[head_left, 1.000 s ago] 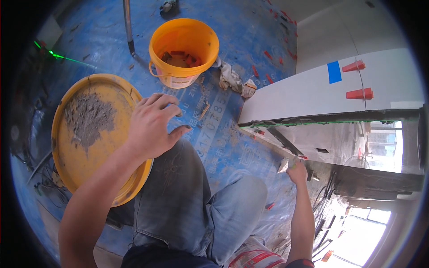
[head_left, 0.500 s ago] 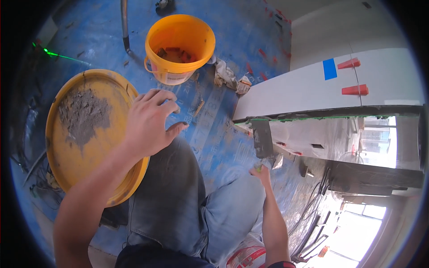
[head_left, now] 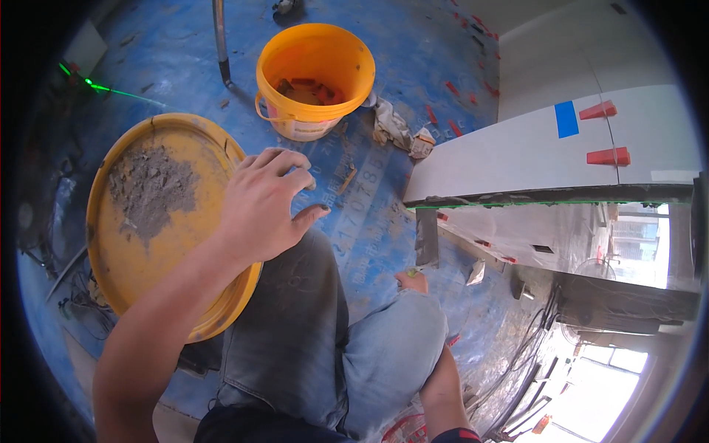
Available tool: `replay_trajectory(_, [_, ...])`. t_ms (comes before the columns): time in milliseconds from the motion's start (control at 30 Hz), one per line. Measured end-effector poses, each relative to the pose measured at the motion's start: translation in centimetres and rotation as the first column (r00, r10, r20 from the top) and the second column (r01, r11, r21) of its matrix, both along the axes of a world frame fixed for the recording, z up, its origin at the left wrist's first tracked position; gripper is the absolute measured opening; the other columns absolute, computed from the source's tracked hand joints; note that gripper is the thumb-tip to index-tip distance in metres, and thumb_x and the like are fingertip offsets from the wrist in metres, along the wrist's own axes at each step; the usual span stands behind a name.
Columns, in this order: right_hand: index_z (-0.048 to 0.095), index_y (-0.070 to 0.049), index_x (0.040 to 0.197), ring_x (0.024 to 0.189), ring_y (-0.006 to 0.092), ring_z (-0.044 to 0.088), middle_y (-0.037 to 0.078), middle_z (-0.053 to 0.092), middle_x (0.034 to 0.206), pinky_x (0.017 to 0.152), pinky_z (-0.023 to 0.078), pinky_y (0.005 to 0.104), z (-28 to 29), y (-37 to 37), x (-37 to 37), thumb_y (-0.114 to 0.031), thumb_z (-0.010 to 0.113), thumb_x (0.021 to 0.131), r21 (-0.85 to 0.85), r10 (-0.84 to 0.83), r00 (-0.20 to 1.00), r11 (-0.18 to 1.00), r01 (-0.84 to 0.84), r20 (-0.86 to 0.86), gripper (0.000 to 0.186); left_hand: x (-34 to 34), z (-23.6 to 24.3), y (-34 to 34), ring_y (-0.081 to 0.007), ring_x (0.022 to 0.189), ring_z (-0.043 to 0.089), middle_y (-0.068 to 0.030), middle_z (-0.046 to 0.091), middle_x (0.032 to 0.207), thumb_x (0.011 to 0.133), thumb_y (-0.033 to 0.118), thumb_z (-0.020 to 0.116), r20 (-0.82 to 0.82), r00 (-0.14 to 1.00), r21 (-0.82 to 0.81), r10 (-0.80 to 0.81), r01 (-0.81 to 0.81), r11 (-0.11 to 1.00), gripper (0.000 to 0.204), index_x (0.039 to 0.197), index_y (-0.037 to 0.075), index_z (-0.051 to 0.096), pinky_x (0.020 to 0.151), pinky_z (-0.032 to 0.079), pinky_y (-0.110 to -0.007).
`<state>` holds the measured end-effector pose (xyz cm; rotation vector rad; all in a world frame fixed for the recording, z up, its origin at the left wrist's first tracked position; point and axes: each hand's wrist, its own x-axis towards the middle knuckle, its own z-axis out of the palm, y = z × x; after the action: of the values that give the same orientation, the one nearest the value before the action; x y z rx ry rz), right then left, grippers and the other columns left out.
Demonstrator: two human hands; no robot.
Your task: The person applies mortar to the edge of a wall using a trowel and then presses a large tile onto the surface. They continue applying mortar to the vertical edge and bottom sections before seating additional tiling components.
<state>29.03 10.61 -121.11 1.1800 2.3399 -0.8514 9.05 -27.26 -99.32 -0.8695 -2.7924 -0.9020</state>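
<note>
The right hand (head_left: 413, 281) grips a flat gray tool (head_left: 427, 240); a bent knee (head_left: 395, 332) blocks part of that arm (head_left: 443, 399). Ahead is a white slab (head_left: 502, 161). The left hand (head_left: 269, 196) is loose and empty, beside a yellow lid (head_left: 133, 266) with gray powder (head_left: 151, 188), a yellow bucket (head_left: 317, 57) beyond.

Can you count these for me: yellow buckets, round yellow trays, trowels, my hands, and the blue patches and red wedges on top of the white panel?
Yellow bucket: 1
Round yellow tray: 1
Trowel: 1
Hands: 2 (left hand, right hand)
Blue patch: 1
Red wedges: 2
Total: 8
</note>
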Motion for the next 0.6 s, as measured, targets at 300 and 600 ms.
replay_trajectory(300, [0.068,-0.003,0.078,0.066,0.0244,0.066,0.011,0.068,0.069,0.065,0.051,0.0390,-0.4,-4.0,3.5,-0.039,0.072,0.070,-0.234,-0.217,0.976,0.949,0.211,-0.003,0.037,0.0,-0.2,0.2,-0.0284,0.108,0.056,-0.0085,0.062,0.109,0.073,0.027,0.080,-0.041,0.999,0.006,0.020,-0.019,1.000,0.031,0.091,0.005,0.068,0.091,0.043,-0.042])
replay_trajectory(600, [0.068,-0.003,0.084,0.065,0.0249,0.067,0.012,0.068,0.070,0.064,0.052,0.0390,-3.6,-4.1,7.3,-0.041,0.072,0.071,-0.119,-0.109,0.994,0.987,0.107,-0.014,0.041,0.0,-0.2,-0.1,-0.0306,0.110,0.057,-0.0093,0.063,0.112,0.072,0.024,0.081,-0.001,1.000,0.003,0.023,-0.023,1.000,0.031,0.090,0.004,0.067,0.094,0.043,-0.045])
